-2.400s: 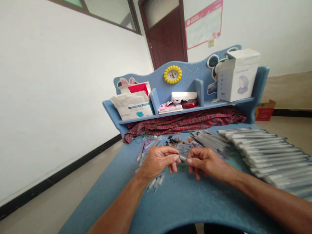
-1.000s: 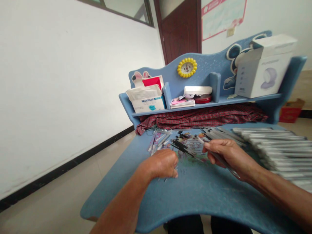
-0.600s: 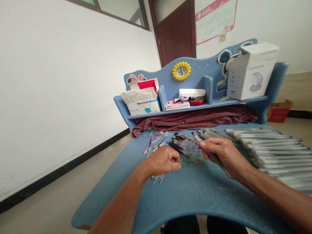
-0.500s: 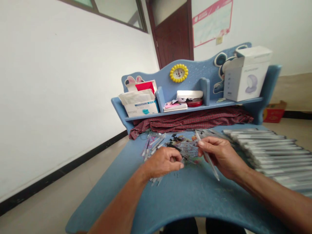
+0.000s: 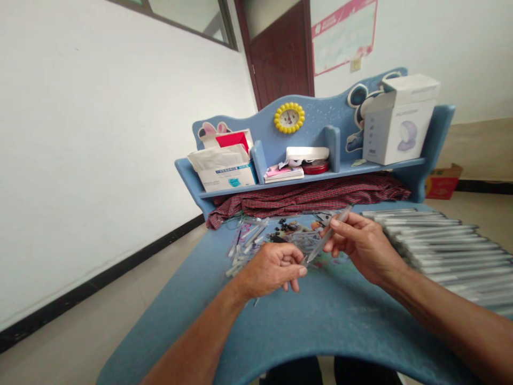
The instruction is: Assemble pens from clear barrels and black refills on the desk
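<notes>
My right hand pinches a slim translucent pen between thumb and fingers, its lower end slanting down to the left. At that end my left hand has thumb and forefinger closed on a small clear piece, too small to name surely. Whether the piece sits on the pen's tip or only touches it, I cannot tell. Behind my left hand lie loose clear and white pen parts, with tiny black pieces further back. To the right of my right hand is a thick stack of pens.
The blue desk has a curved front edge. At its back, a checked cloth lies under a shelf with a mask box, a red round tin and a tall white box. A yellow clock hangs above.
The pen in my right hand has swung round, so its lower end now points left and meets my left fingertips. The view has shifted slightly.
</notes>
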`<state>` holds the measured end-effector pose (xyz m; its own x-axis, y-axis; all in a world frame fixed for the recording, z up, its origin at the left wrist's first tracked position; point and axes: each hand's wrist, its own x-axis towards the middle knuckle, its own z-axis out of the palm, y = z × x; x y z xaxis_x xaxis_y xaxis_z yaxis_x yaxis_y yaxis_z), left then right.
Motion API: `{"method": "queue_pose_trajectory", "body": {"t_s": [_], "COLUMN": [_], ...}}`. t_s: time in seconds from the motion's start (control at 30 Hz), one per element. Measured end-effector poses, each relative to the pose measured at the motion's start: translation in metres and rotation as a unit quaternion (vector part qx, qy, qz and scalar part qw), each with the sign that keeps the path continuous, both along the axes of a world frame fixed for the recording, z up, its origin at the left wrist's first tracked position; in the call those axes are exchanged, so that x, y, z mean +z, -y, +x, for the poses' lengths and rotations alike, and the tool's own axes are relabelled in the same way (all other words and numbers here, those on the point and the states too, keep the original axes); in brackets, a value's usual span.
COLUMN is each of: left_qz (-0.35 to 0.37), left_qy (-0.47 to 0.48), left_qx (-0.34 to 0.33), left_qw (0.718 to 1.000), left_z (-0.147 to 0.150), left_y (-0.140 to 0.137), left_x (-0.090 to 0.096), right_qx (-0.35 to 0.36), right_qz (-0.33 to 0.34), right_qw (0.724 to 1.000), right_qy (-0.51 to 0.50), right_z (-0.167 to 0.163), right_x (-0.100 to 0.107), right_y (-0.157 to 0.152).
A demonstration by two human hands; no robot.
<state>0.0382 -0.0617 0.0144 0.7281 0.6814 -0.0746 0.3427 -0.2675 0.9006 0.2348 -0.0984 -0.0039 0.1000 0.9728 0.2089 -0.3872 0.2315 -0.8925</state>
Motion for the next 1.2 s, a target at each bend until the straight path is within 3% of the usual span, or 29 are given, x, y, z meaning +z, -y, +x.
{"method": "queue_pose_trajectory", "body": {"t_s": [0.37, 0.57, 0.8, 1.2], "left_qz": [-0.071, -0.123, -0.13, -0.135], "left_qy": [0.046, 0.057, 0.134, 0.14], "left_qx": [0.051, 0.087, 0.094, 0.109], "left_qw": [0.995, 0.987, 0.978, 0.975], "left_z": [0.003, 0.0, 0.002, 0.009], "left_y": [-0.005, -0.01, -0.006, 0.002], "left_x": [-0.007, -0.008, -0.01, -0.008], "right_qx": [0.001, 0.012, 0.01, 0.018], "right_qz": [0.037, 0.023, 0.018, 0.003], "right_qw": [0.999, 1.0, 1.0, 0.998], "right_qy": [0.02, 0.007, -0.005, -0.057], "right_z": [-0.006, -0.004, -0.007, -0.012], "right_x": [-0.003, -0.004, -0.005, -0.01], "right_y": [0.004, 0.001, 0.002, 0.001]}}
